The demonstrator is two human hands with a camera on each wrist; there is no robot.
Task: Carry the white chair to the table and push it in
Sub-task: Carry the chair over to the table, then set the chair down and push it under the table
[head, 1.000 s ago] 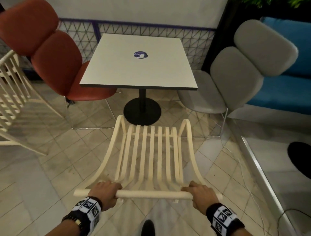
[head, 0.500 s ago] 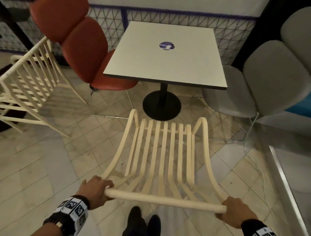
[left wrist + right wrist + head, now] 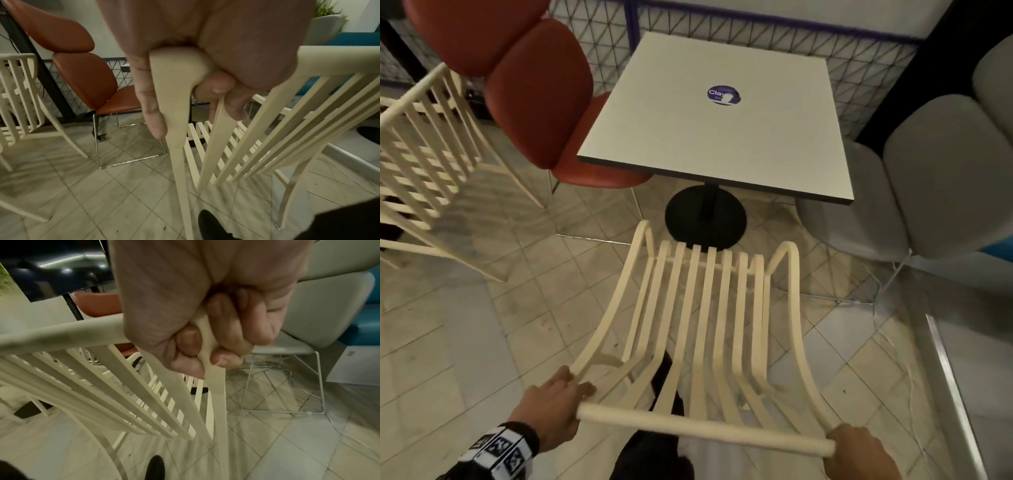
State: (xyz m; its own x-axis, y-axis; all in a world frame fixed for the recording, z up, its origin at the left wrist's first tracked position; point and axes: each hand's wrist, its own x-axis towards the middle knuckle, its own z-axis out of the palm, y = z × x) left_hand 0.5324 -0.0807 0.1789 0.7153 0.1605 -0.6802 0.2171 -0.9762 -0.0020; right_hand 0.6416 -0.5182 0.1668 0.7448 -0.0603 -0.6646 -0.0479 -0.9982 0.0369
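The white slatted chair (image 3: 705,325) stands in front of me, its seat front close to the black round base of the white square table (image 3: 722,137). My left hand (image 3: 554,404) grips the left end of the chair's top rail, fingers curled round the corner (image 3: 174,68). My right hand (image 3: 859,452) grips the right end of the rail, with fingers wrapped around the back post (image 3: 209,344). The chair's front edge sits just short of the tabletop's near edge.
A red padded chair (image 3: 534,85) stands at the table's left and a grey padded chair (image 3: 928,171) at its right. Another white slatted chair (image 3: 424,164) stands at far left. A metal floor strip (image 3: 955,394) runs along the right. My shoe (image 3: 664,380) shows under the chair.
The chair has moved closer to the table, its seat front now nearly at the table's base. My view has shifted left and my hands still grip the top rail.
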